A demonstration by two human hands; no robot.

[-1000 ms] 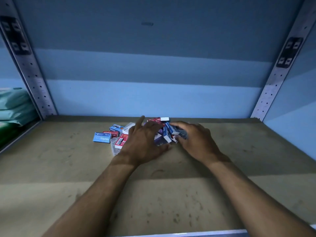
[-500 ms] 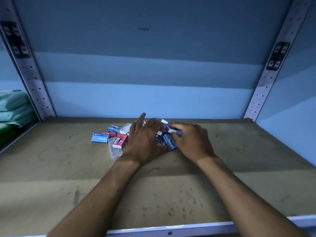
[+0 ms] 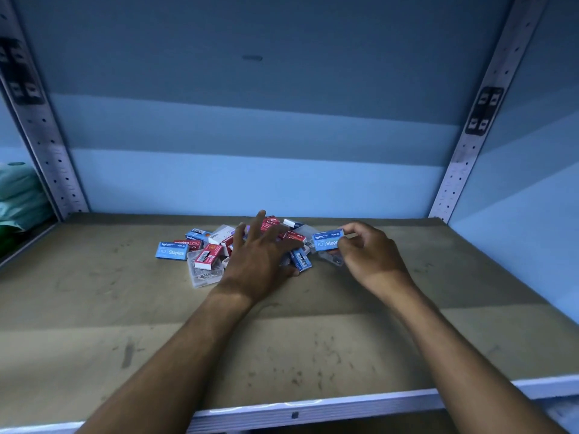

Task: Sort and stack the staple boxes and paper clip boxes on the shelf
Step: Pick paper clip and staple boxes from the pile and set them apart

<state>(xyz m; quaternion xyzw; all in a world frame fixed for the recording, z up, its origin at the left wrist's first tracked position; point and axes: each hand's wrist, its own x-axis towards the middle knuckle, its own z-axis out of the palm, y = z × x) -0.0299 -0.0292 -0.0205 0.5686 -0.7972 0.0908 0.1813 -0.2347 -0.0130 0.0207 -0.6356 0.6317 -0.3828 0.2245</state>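
A loose heap of small boxes point(image 3: 219, 245) lies near the back middle of the brown shelf board point(image 3: 125, 308): blue staple boxes, red staple boxes and clear plastic paper clip boxes. One blue staple box point(image 3: 170, 251) lies at the heap's left edge. A clear paper clip box point(image 3: 205, 275) sits at the front. My left hand point(image 3: 260, 258) rests flat on the heap with fingers spread. My right hand point(image 3: 366, 252) pinches another blue staple box point(image 3: 326, 241) just right of the heap, slightly above the board.
Perforated metal uprights stand at the back left point(image 3: 47, 145) and back right point(image 3: 463, 151) corners. A blue wall point(image 3: 250, 167) closes the back. Green packages point(image 3: 18, 198) fill the neighbouring bay on the left. The shelf's pale front lip point(image 3: 313, 405) runs along the bottom.
My right hand has pulled a blue staple box out of the heap and moved it right. The left hand stays on the heap, fingers spread wider.
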